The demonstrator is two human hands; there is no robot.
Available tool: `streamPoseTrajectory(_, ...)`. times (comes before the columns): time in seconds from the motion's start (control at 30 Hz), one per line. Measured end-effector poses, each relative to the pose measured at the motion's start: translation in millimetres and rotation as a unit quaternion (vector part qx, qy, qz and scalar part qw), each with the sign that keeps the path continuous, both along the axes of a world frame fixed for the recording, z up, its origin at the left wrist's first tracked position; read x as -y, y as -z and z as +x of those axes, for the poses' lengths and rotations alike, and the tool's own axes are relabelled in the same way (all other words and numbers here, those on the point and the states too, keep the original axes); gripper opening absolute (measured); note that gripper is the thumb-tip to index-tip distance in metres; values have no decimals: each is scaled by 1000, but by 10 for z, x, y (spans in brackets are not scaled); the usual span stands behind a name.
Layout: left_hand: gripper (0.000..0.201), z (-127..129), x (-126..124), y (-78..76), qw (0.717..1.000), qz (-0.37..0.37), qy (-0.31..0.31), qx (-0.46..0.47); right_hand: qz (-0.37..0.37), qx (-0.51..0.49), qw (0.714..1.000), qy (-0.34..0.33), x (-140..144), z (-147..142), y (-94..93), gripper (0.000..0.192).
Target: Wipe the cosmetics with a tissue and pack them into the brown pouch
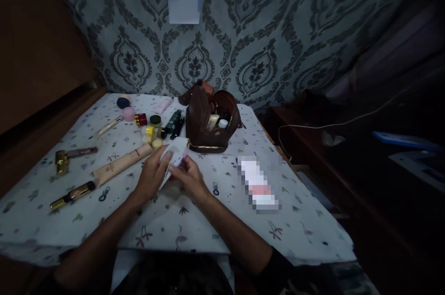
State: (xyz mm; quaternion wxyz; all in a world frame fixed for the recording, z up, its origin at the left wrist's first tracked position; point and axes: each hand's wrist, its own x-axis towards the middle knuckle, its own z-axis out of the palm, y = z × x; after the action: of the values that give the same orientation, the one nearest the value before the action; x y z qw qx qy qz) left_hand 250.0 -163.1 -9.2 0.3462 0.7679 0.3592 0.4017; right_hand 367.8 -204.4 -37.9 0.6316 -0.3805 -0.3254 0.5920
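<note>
Both hands, left hand [153,172] and right hand [189,176], are pinching a white tissue [175,153] above the tabletop [306,221]. Just beyond the grip, the brown pouch [208,123] is standing open, partly filled; cosmetics [121,163] are lying left of the grip, unpacked.

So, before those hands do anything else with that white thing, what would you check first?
1. Both hands on the white cloth: ok, left hand and right hand both pinch it.
2. What the cloth wraps or wipes: cannot tell, fingers hide it.
3. Brown bag open and upright: ok.
4. Space between hands and bag: ok, bare tablecloth there.
5. Beige tube beside the left hand, close to the wrist: not ok, could be nudged.
6. Light: not ok, dim.
</note>
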Motion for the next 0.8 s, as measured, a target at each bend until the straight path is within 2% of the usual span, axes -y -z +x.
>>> streamPoseTrajectory(0.13, 41, -45, 10, 59, 998, -4, 70, -8, 6, 22, 997, 76, -22, 59, -19, 52)
streamPoseTrajectory(0.27, 37, -80, 19, 75, 990, 48, 130, -29, 18, 41, 991, 126, -2, 84, -47, 51)
streamPoseTrajectory(0.37, 30, -91, 22, 93, 994, 50, 96, -25, 16, 41, 993, 107, 7, 88, -40, 48)
streamPoseTrajectory(0.53, 35, -122, 5, 133, 997, -65, 27, -3, 29, 37, 994, 98, 3, 121, -57, 40)
streamPoseTrajectory(0.6, 37, -132, -3, 134, 996, -85, 8, -12, 25, 23, 994, 101, -1, 139, -77, 43)
streamPoseTrajectory(0.7, 36, -139, -7, 111, 998, -48, -21, -30, 13, -3, 995, 96, -11, 158, -86, 49)
streamPoseTrajectory(0.8, 33, -147, -5, 82, 998, 10, -35, -46, 10, -14, 996, 87, -30, 167, -51, 45)
